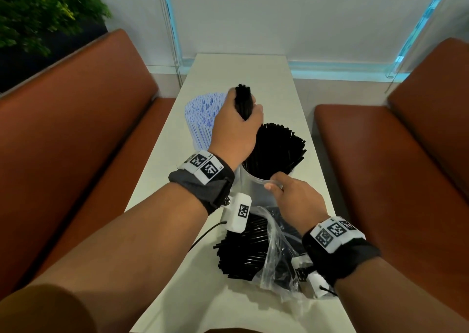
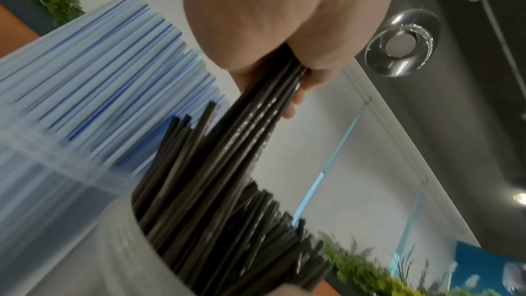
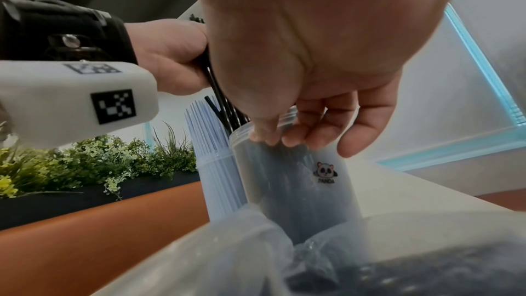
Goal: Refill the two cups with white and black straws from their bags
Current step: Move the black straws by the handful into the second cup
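Your left hand (image 1: 236, 122) grips a black bundle (image 1: 243, 101) over the cup (image 1: 256, 188); your right hand (image 1: 294, 195) pinches its rim, steadying it for loading.

counter (image 1: 299, 119): long, pale | far: cup of white straws (image 1: 200, 119) | middle: cup of black straws (image 1: 256, 185) | near: clear bag of black straws (image 1: 276, 254), lying flat

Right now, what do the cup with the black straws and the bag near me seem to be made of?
The cup looks like frosted, translucent plastic: the black straws show only dimly through its wall. The bag seems to be thin, clear, glossy plastic film: it is crumpled, with bright highlights.
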Motion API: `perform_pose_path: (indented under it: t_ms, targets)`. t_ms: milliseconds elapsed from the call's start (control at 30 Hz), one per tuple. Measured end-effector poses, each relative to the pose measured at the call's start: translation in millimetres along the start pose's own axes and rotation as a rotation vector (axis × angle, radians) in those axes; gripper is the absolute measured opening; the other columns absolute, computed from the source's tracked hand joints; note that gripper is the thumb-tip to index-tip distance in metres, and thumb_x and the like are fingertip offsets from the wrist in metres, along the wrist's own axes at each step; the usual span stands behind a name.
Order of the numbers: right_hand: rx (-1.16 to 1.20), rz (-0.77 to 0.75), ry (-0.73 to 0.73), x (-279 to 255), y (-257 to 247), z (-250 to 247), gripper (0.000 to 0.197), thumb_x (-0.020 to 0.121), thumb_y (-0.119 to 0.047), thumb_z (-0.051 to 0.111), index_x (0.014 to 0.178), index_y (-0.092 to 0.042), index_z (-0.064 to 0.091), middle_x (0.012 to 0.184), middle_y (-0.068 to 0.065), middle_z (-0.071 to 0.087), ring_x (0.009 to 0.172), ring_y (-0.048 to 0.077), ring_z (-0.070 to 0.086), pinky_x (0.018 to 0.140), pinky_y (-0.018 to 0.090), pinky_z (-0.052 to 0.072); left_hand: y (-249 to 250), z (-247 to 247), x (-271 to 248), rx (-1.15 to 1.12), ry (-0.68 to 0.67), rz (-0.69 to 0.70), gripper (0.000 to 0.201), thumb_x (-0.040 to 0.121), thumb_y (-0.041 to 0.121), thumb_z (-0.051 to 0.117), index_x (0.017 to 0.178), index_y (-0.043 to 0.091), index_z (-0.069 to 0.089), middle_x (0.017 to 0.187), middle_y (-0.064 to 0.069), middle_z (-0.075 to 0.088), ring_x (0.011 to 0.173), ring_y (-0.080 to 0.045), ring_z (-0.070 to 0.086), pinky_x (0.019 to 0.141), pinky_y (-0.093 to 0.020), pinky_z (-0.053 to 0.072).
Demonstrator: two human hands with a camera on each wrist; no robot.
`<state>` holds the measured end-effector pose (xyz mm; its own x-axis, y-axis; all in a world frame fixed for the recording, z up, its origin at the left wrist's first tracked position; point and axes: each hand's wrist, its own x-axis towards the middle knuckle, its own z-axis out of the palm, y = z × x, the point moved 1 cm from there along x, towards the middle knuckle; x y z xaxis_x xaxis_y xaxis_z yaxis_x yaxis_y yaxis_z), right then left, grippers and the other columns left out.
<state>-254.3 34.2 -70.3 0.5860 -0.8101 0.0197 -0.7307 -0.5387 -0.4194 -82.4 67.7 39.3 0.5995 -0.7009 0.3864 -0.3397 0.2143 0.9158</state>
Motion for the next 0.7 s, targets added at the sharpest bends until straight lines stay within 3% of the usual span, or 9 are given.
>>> perform_pose_path:
  t_ms: [100, 200, 267, 300, 367, 433, 567, 633, 700]
  targets:
    - [0.009, -0.001, -0.008, 0, -2, -2, 0.021, 0.103, -0.052, 0.039, 0.107, -0.036, 0.051, 0.085, -0.011, 0.061, 0.076, 0.018, 0.054, 0.059, 0.032, 0.037, -15, 8, -9, 0.181, -0.134, -0.040, 0.015, 0.086, 0.033, 0.067, 0.082, 0.033, 0.053, 0.074, 0.013, 0.061, 0.067, 0.000, 0.058, 0.065, -0.018, 0.046]
    - [0.028, 0.010, -0.023, -2, -3, -4, 0.020, 0.103, -0.052, 0.041, 0.107, -0.036, 0.052, 0.082, -0.011, 0.057, 0.076, 0.019, 0.055, 0.058, 0.032, 0.036, -22, 10, -17, 0.371, -0.332, -0.074, 0.023, 0.084, 0.033, 0.076, 0.081, 0.034, 0.053, 0.081, 0.013, 0.060, 0.070, 0.005, 0.057, 0.061, -0.010, 0.041]
    - [0.041, 0.013, -0.032, -2, -4, -5, 0.021, 0.103, -0.053, 0.040, 0.108, -0.037, 0.052, 0.086, -0.008, 0.062, 0.077, 0.019, 0.055, 0.060, 0.032, 0.037, -18, 9, -16, 0.378, -0.369, -0.070, 0.031, 0.079, 0.032, 0.081, 0.098, 0.031, 0.056, 0.101, 0.005, 0.060, 0.089, -0.004, 0.060, 0.080, -0.020, 0.050]
    - [0.041, 0.015, -0.036, -2, -4, -5, 0.021, 0.103, -0.053, 0.040, 0.109, -0.037, 0.052, 0.089, -0.006, 0.065, 0.078, 0.019, 0.055, 0.063, 0.033, 0.038, -14, 7, -14, 0.371, -0.349, -0.037, 0.048, 0.077, 0.031, 0.083, 0.115, 0.028, 0.054, 0.114, 0.002, 0.056, 0.102, -0.010, 0.058, 0.092, -0.026, 0.049]
    - [0.035, 0.032, -0.046, -2, -6, -6, 0.022, 0.103, -0.054, 0.040, 0.111, -0.038, 0.052, 0.096, -0.005, 0.069, 0.081, 0.020, 0.057, 0.066, 0.034, 0.041, -4, 5, -13, 0.355, -0.299, 0.070, 0.081, 0.076, 0.032, 0.083, 0.142, 0.031, 0.036, 0.132, 0.001, 0.043, 0.118, -0.012, 0.050, 0.102, -0.026, 0.042]
    - [0.029, 0.040, -0.048, -2, -7, -7, 0.022, 0.103, -0.053, 0.040, 0.112, -0.037, 0.053, 0.099, -0.005, 0.070, 0.086, 0.022, 0.063, 0.068, 0.035, 0.044, 3, 7, -16, 0.419, -0.302, 0.220, 0.083, 0.079, 0.035, 0.078, 0.147, 0.034, 0.029, 0.139, 0.001, 0.040, 0.126, -0.013, 0.046, 0.104, -0.027, 0.040]
    - [0.053, 0.041, -0.045, -4, -9, -9, 0.021, 0.102, -0.050, 0.042, 0.115, -0.040, 0.056, 0.094, -0.003, 0.070, 0.087, 0.023, 0.065, 0.069, 0.037, 0.048, -8, 14, -24, 0.841, -0.545, 0.312, 0.054, 0.094, 0.041, 0.063, 0.140, 0.018, 0.048, 0.137, -0.003, 0.049, 0.127, -0.022, 0.045, 0.100, -0.030, 0.037]
    - [0.068, 0.050, -0.054, -4, -10, -9, 0.021, 0.102, -0.049, 0.043, 0.115, -0.040, 0.056, 0.094, -0.002, 0.070, 0.086, 0.023, 0.065, 0.071, 0.038, 0.050, -11, 12, -26, 0.826, -0.532, 0.314, 0.055, 0.095, 0.039, 0.063, 0.141, 0.015, 0.047, 0.140, -0.004, 0.046, 0.129, -0.022, 0.044, 0.101, -0.028, 0.035]
    - [0.044, 0.042, -0.053, -4, -10, -9, 0.021, 0.102, -0.050, 0.043, 0.114, -0.038, 0.056, 0.090, -0.003, 0.068, 0.084, 0.024, 0.064, 0.069, 0.037, 0.049, -3, 14, -25, 0.701, -0.435, 0.425, 0.060, 0.094, 0.038, 0.062, 0.143, 0.010, 0.044, 0.145, -0.007, 0.045, 0.132, -0.023, 0.042, 0.109, -0.029, 0.032]
